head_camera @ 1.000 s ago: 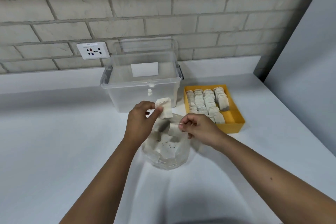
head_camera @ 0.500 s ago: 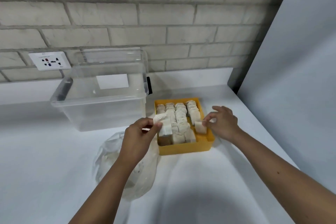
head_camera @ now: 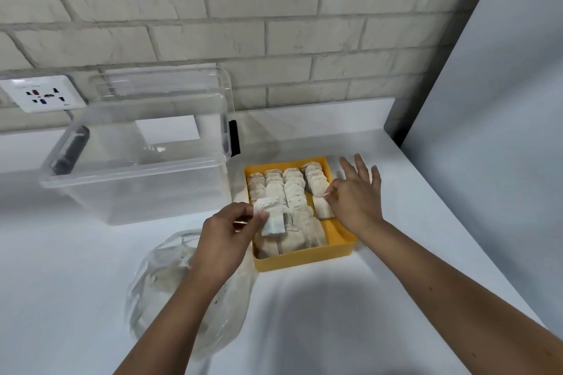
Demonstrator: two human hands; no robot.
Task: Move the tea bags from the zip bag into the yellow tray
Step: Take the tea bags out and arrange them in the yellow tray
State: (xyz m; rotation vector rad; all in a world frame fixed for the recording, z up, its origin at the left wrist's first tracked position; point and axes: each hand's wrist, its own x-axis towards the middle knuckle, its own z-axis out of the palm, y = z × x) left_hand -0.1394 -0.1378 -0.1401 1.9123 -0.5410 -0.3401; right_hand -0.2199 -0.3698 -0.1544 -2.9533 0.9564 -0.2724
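Nearly full, the shallow yellow plastic tray (head_camera: 304, 262). Left hand (head_camera: 225, 240) pinches a white paper tea bag (head_camera: 272, 219) above it, right hand (head_camera: 356, 201) pinches a second tea bag (head_camera: 323, 207) inside it. Clear plastic zip bag (head_camera: 158, 292) beside it holds more.

Left hand (head_camera: 224, 240) pinches one tea bag (head_camera: 272, 219), right hand (head_camera: 358, 204) another tea bag (head_camera: 322, 207), at the yellow tray (head_camera: 304, 262).

what i can't make out

my left arm (head_camera: 170, 323) lies across the zip bag (head_camera: 152, 289), so its mouth is hidden and the contents are only pale blurs. the tea bag (head_camera: 272, 218) pinched in my left hand (head_camera: 225, 237) covers part of the near-left rows in the yellow tray (head_camera: 304, 260). my right hand (head_camera: 356, 201) hides part of the tray's right rim. the wall socket (head_camera: 42, 94) is cut by the left edge, its print too small to read.
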